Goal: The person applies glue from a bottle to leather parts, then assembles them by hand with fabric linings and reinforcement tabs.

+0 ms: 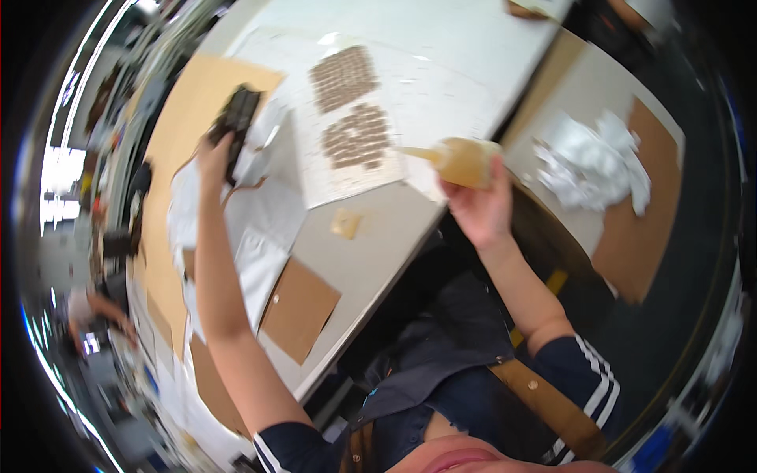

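Observation:
My right hand [482, 209] is wrapped round a squeeze bottle [467, 162] with a yellowish filling. The bottle lies tilted on its side, its pale nozzle pointing left toward the small brown pieces. At the far left of the table, my left hand [214, 162] grips the near end of a long black object [236, 118]; blur hides its exact kind. Between my hands, two batches of small brown pieces, an upper batch [344, 77] and a lower batch [356, 136], lie in rows on a white sheet [331, 185].
White sheeting [272, 193] lies crumpled beside my left arm, near a brown cardboard piece [300, 310]. A yellowish patch [346, 224] marks the grey tabletop [378, 229]. On a surface to the right sit crumpled white cloths [587, 162] and cardboard [643, 236]. Another person [95, 307] stands far left.

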Demonstrator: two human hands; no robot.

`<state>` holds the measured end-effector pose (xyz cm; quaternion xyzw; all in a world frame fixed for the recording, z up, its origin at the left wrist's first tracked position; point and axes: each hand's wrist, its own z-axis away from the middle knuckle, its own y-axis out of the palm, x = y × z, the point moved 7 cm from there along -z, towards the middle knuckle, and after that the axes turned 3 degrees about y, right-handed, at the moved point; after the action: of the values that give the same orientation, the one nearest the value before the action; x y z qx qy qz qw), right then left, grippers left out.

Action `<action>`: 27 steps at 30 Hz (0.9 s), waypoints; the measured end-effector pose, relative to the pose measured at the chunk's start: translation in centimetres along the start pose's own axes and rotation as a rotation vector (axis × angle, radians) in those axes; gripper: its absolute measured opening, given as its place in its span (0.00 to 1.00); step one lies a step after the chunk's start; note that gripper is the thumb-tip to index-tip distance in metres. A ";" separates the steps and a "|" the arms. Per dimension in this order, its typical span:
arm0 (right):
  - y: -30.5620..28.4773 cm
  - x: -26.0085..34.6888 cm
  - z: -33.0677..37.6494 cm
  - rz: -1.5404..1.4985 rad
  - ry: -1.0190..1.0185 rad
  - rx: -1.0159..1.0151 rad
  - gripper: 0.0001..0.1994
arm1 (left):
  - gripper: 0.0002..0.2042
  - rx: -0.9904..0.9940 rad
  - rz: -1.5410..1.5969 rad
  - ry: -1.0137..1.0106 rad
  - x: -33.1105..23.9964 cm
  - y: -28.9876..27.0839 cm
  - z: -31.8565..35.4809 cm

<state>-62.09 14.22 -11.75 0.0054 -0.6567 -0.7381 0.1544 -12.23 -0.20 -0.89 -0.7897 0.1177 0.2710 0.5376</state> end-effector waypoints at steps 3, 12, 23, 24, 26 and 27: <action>0.8 -0.4 -0.5 -0.041 0.031 0.073 0.26 | 0.17 0.178 0.726 -0.189 -3.2 0.9 0.7; -1.1 2.6 4.8 -0.416 0.178 0.126 0.31 | 0.21 0.853 0.856 0.047 -32.6 13.1 12.3; -3.0 5.8 6.1 -0.483 0.162 0.106 0.36 | 0.18 0.856 1.114 -0.314 -30.8 16.6 10.7; -3.1 5.8 5.9 -0.480 0.158 0.093 0.36 | 0.17 0.825 1.139 -0.415 -30.3 17.1 10.6; -2.8 5.9 5.7 -0.492 0.178 0.104 0.36 | 0.17 0.797 1.149 -0.484 -30.3 18.0 10.2; -2.6 6.0 5.6 -0.504 0.180 0.110 0.36 | 0.18 0.787 1.154 -0.516 -30.2 18.4 10.0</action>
<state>-69.52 18.50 -12.37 0.2429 -0.6572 -0.7132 0.0230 -48.99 -1.47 -1.35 -0.2626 0.4721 0.6249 0.5637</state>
